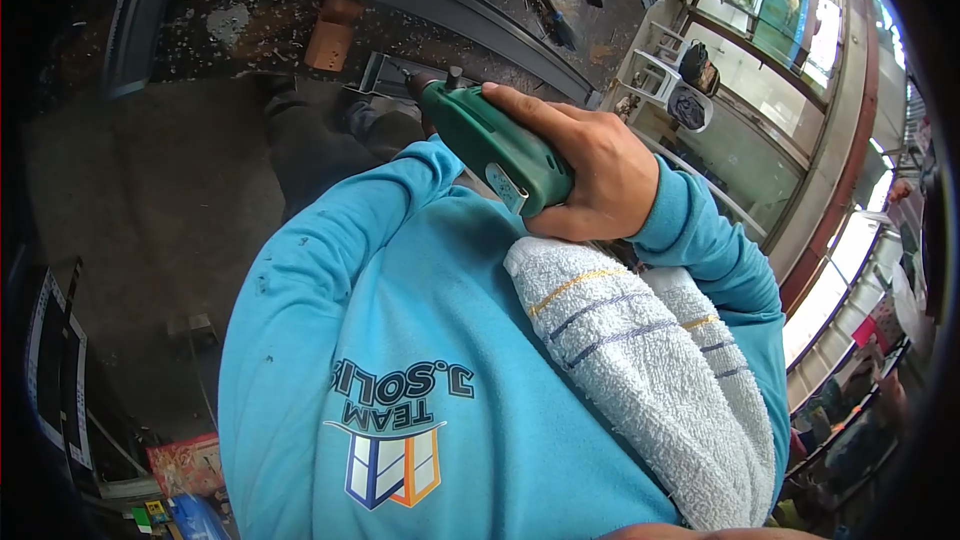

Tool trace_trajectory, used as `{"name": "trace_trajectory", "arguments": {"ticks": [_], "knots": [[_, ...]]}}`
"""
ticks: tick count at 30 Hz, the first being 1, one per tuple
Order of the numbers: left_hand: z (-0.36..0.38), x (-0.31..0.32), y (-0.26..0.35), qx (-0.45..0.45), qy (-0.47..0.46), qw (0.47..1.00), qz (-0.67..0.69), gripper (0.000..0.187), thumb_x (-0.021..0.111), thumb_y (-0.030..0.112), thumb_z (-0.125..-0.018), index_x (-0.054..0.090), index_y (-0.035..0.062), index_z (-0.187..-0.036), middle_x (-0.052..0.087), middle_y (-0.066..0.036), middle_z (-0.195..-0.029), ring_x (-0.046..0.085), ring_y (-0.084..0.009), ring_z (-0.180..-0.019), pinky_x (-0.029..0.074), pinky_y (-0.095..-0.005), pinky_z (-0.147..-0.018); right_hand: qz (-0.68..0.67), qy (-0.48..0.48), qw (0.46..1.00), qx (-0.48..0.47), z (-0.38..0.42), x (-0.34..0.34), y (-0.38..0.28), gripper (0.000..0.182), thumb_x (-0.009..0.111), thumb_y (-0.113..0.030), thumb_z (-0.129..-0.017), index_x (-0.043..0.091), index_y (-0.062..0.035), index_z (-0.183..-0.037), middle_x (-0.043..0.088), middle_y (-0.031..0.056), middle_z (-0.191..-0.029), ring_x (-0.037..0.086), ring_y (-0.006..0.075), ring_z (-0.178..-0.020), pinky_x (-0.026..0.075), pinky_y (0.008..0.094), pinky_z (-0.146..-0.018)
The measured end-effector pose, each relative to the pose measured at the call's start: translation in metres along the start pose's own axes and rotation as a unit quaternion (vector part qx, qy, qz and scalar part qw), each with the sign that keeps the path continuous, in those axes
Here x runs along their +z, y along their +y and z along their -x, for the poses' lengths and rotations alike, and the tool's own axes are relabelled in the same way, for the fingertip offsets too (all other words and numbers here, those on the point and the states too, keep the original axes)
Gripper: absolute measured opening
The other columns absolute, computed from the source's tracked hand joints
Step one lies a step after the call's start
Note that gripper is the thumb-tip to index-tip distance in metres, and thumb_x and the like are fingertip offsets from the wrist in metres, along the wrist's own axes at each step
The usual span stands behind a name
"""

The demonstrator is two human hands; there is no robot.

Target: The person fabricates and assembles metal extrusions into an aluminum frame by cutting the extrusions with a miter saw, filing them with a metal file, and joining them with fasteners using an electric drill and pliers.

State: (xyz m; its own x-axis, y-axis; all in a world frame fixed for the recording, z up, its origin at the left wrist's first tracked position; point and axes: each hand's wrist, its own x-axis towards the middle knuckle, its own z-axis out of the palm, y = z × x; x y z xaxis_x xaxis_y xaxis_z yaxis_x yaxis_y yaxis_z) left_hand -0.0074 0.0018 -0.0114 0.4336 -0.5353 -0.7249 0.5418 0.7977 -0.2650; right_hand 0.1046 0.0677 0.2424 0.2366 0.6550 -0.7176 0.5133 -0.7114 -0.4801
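Note:
My right hand (605, 165) is wrapped around the back of a green power drill (495, 135), its index finger stretched along the top of the body. The drill's chuck end faces away from me, close to the open end of a grey metal channel (375, 72). My left sleeve (340, 210) reaches forward to the drill's front. The left hand there is almost entirely hidden behind the drill and cuff. A white towel (640, 370) with yellow and blue stripes hangs over my chest, just under the right wrist.
Another grey metal channel (470, 15) crosses the dark work surface (240, 0), which is strewn with shavings. A rusty-orange metal bar (330, 40) lies under the channels. White frames (655, 70) and glass panels (755, 110) stand to the right. Other metal frames (60, 370) are at lower left.

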Motion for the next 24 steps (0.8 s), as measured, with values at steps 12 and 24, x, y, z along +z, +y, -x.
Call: {"name": "trace_trajectory", "arguments": {"ticks": [12,24], "knots": [[0.001,0.006,-0.002,-0.02,-0.013,1.0,-0.008,0.043,0.071,0.035,-0.085,0.063,0.0032,-0.112,0.063,-0.011,-0.112,0.064,-0.0192,-0.093,0.057,-0.0313,-0.069,-0.158,0.065,0.984,0.052,0.008,0.01,0.016,0.085,0.07,-0.012,-0.061,0.043,0.0001,-0.14,0.066,0.0219,-0.111,0.069,0.0314,-0.096,0.052,0.0378,-0.089],[0.0,0.013,-0.005,-0.021,-0.021,0.999,-0.041,0.043,0.071,0.035,-0.085,0.062,0.0035,-0.114,0.062,-0.011,-0.114,0.063,-0.0195,-0.095,0.057,-0.0318,-0.07,-0.065,0.049,0.995,0.057,0.009,0.016,0.011,0.088,0.076,-0.016,-0.058,0.045,-0.0046,-0.14,0.064,0.0243,-0.114,0.067,0.0396,-0.097,0.051,0.0417,-0.088]]}}
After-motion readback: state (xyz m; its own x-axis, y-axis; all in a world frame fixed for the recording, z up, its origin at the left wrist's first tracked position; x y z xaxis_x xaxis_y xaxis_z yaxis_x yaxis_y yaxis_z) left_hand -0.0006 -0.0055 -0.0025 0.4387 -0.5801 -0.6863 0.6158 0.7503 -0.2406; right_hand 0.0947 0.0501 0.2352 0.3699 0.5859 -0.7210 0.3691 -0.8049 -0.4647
